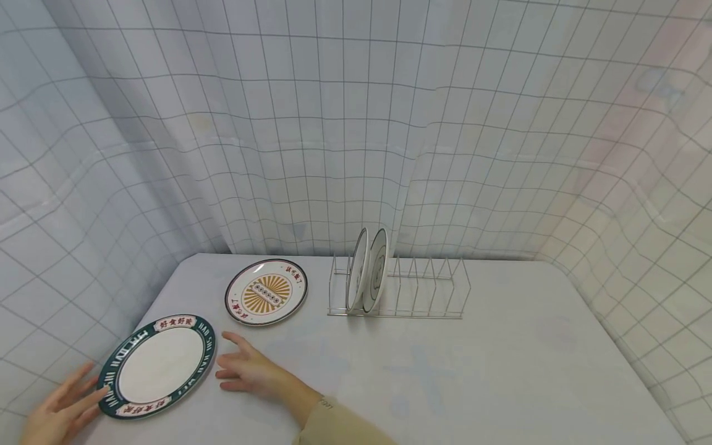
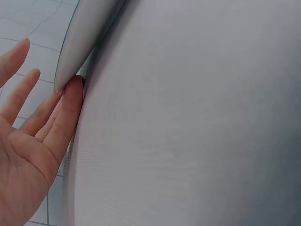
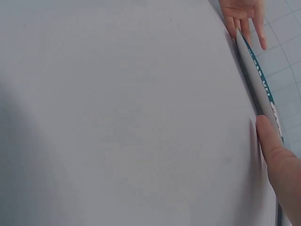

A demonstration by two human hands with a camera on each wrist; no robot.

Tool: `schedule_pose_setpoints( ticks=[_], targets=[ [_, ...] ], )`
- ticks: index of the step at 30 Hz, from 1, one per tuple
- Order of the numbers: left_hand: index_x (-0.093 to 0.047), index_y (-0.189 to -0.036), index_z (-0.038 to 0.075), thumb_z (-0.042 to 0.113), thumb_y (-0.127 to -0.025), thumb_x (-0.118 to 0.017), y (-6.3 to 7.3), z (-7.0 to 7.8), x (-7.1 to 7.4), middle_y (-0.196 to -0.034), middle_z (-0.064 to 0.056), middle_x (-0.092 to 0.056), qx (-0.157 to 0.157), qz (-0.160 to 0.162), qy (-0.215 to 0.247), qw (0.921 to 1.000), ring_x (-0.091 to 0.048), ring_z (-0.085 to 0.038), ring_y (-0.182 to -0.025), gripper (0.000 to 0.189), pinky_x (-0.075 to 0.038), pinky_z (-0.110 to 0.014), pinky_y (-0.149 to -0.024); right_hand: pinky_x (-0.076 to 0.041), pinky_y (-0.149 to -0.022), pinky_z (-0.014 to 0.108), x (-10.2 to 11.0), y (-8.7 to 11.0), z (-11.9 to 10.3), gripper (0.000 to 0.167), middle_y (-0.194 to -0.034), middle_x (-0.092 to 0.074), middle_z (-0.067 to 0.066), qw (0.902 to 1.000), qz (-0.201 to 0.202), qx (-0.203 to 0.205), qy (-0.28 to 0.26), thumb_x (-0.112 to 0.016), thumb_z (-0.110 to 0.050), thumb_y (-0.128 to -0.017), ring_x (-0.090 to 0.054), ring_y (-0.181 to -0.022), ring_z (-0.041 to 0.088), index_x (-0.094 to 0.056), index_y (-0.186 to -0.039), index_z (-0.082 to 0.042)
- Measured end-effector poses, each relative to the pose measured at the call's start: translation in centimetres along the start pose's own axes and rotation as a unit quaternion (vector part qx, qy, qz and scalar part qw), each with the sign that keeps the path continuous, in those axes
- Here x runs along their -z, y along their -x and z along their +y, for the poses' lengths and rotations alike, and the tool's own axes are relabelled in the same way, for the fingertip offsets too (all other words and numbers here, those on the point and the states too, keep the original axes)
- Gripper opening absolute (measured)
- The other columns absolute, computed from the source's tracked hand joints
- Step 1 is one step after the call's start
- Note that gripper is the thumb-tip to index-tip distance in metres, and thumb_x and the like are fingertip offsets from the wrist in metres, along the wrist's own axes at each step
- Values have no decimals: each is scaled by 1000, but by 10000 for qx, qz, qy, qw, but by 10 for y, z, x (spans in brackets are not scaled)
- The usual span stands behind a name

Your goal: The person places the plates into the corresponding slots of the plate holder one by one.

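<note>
A plate with a dark green lettered rim [image 1: 164, 364] lies at the left of the table. My left hand [image 1: 63, 405] is at its left edge, fingers extended. In the left wrist view, the lower fingertips of that hand [image 2: 35, 155] meet the underside of the plate's rim [image 2: 84, 42]. My right hand [image 1: 250, 371] is spread beside the plate's right edge, holding nothing. From the right wrist, the plate [image 3: 258, 84] is seen edge-on between the left hand [image 3: 242, 14] and the right hand [image 3: 282, 165].
Behind lies a second plate [image 1: 267, 292] with a yellow sunburst pattern. A wire plate rack [image 1: 414, 317] stands at the back middle, with two plates [image 1: 357, 272] upright in its left slots. White checked cloth [image 1: 356, 123] hangs around the table's back and sides.
</note>
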State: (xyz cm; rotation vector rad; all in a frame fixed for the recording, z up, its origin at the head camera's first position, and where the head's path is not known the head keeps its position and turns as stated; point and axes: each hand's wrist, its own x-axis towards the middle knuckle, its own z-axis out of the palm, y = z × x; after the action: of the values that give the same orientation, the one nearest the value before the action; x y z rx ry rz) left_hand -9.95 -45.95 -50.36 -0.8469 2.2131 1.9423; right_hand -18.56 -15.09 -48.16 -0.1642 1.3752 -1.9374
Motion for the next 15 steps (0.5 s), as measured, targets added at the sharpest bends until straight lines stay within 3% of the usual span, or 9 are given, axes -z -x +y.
schedule_pose_setpoints(
  ticks=[1, 2, 3, 5, 7, 8, 11, 13, 15],
  targets=[
    [9, -142, 32, 34, -87, -62, -2, 1, 0, -148, -4, 18, 174, -3, -194, 9997, -7, -13, -139, 91, -49, -8, -64, -47, -91, 49, -2, 0, 0, 49, -107, -52, 7, 10000, -30, -37, -8, -54, -8, -91, -56, -96, 24, -41, -134, -28],
    [11, -142, 32, 37, -86, -63, -3, 2, 0, -147, -7, 20, 323, -10, -411, 9986, 6, -22, -139, 93, -52, -13, -74, -47, -91, 49, -3, 0, 1, 49, -107, -52, 7, 10000, -66, -68, -11, -54, -8, -91, -56, -97, 25, -41, -135, -27],
    [14, -141, 31, 39, -86, -62, -3, 3, -1, -147, -9, 21, 438, -16, -576, 9974, 9, -31, -136, 94, -52, -21, -82, -47, -91, 48, -5, 0, 1, 49, -108, -52, 7, 9999, -106, -105, -2, -54, -8, -92, -56, -98, 26, -41, -135, -27],
    [17, -140, 26, 44, -86, -60, -3, 5, -2, -145, -15, 22, 595, -92, -960, 9936, 7, -40, -134, 96, -44, -41, -97, -47, -92, 48, -7, -1, 2, 49, -109, -52, 8, 9997, -182, -171, 27, -53, -9, -92, -56, -100, 28, -41, -136, -26],
    [20, -139, 22, 47, -86, -59, -2, 7, -3, -145, -18, 22, 676, -292, -1191, 9901, 4, -44, -133, 98, -34, -50, -100, -46, -93, 47, -8, -1, 2, 47, -110, -53, 8, 9993, -248, -261, 54, -52, -11, -93, -56, -102, 29, -41, -136, -26],
    [21, -138, 21, 47, -85, -59, -1, 7, -4, -144, -19, 23, 687, -417, -1249, 9889, 2, -45, -133, 99, -33, -51, -101, -46, -93, 46, -9, -2, 2, 47, -110, -53, 8, 9991, -279, -298, 72, -52, -11, -93, -56, -103, 29, -41, -136, -26],
    [23, -138, 17, 41, -87, -59, 0, 9, -4, -143, -21, 27, 673, -848, -1178, 9871, -1, -47, -132, 99, -48, -39, -90, -46, -94, 45, -8, -3, 3, 46, -109, -52, 7, 9985, -360, -403, 89, -52, -14, -94, -57, -103, 28, -41, -137, -26],
    [22, -138, 16, 39, -88, -58, 0, 10, -4, -142, -23, 27, 615, -1069, -1304, 9838, -7, -47, -132, 97, -51, -36, -86, -45, -95, 45, -7, -3, 3, 46, -111, -51, 6, 9981, -410, -450, 90, -51, -15, -94, -56, -104, 28, -39, -138, -26],
    [22, -138, 16, 40, -89, -57, 1, 10, -5, -142, -29, 23, 579, -1231, -1521, 9790, -8, -49, -130, 95, -44, -46, -94, -44, -96, 45, -6, -2, 2, 47, -114, -50, 6, 9978, -436, -482, 109, -50, -16, -95, -56, -106, 29, -37, -139, -25]
  ],
)
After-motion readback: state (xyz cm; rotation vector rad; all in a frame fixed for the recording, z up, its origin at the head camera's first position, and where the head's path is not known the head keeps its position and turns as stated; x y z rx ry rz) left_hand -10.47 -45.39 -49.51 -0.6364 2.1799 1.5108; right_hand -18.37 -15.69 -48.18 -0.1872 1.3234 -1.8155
